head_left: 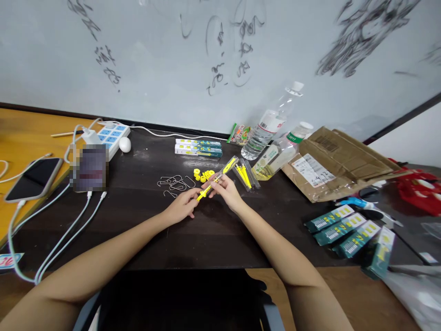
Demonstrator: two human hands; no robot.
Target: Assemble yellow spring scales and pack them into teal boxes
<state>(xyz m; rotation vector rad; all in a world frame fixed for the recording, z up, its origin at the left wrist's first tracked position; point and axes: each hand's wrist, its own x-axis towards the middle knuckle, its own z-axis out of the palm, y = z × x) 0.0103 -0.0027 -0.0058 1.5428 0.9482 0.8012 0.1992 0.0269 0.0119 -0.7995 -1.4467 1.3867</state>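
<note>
Handwritten "4.47"-like figures, barely legible, on white label (312,169) of cardboard box (341,161) at right; wall scribbles (220,50) and carton prints unreadable.

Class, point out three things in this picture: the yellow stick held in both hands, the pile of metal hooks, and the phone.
yellow stick (204,192), head view, on its lower yellow end between the hands.
metal hooks (175,184), head view, middle of the pile.
phone (34,178), head view, centre of its dark screen.

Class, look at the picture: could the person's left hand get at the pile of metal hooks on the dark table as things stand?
Probably yes. The metal hooks lie just beyond the left hand on bare table, nothing between. But that hand holds the yellow piece together with the right hand.
</note>
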